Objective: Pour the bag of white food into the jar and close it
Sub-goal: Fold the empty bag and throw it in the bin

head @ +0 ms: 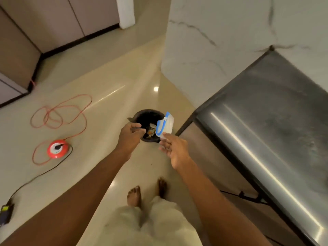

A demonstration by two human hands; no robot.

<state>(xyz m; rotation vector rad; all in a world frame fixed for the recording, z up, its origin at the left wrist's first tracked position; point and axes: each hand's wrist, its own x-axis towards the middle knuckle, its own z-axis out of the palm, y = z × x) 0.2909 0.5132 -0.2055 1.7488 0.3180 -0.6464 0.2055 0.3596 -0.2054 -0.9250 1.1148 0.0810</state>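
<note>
1. At far left a small black plug adapter (5, 213) lies on the glossy beige tiled floor (106, 96). A thin black lead (35, 178) runs from it to a round red plastic cable reel (57, 149).
2. A thin red cable (62, 110) lies in loose loops beyond the reel, below flat brown cabinet doors (53, 18).
3. The left hand (130, 137) reaches to the near left rim of a round dark bin (142, 114) standing on the floor. Its fingers are curled, and the thumb and forefinger seem to pinch a thin dark edge (135, 128). What that edge belongs to cannot be told.
4. Inside the bin lie pale and orange scraps (150, 131), blurred.
5. A limp, flat white plastic bag with blue trim (166, 126) hangs over the bin's right side and partly hides its rim.
6. The right hand (174, 148) grips the bag's lower corner between thumb and fingers.
7. Two bare feet (134, 196) stand on the floor just behind the bin.
8. At right stands a brushed stainless-steel table (266, 121) with a dark frame, set against a white marble wall with grey veins (213, 41).
</note>
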